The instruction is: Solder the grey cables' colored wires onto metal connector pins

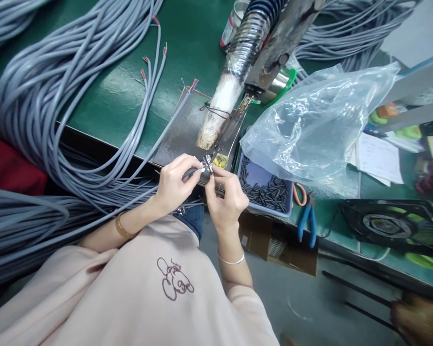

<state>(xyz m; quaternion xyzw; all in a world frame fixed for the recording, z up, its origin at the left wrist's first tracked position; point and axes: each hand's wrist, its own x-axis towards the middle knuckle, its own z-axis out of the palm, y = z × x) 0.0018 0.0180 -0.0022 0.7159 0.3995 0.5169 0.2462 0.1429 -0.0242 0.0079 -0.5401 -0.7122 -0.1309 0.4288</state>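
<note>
Two hands meet at the near edge of the bench [130, 96], in front of the person's pink sleeves.

Left hand [173, 185]: closed in a pinch on a grey cable [193, 171], just behind its stripped end.

Right hand [226, 197]: thumb and forefinger drawn together on the short coloured wires [206, 164] that fan from that end. Whether a small part is held as well cannot be told.

The cable end sits between the two hands, over the near edge of a dark metal plate [184, 129].

Judged handling: the cable is light and limp, so it is best held close behind the stripped end. The wires look thin, easily bent and fragile, and suit a fingertip grip only.

Just right of the hands is a tray [250, 166] of small black pieces. Blue pliers [306, 223] lie beside it, and a fan [389, 223] lies farther right.

Beyond the hands, a white-tipped hose [234, 62] slants down to the plate. A clear bag [310, 125] lies over the far end of the tray.

Grey coils [39, 96] fill the left side of the bench.
</note>
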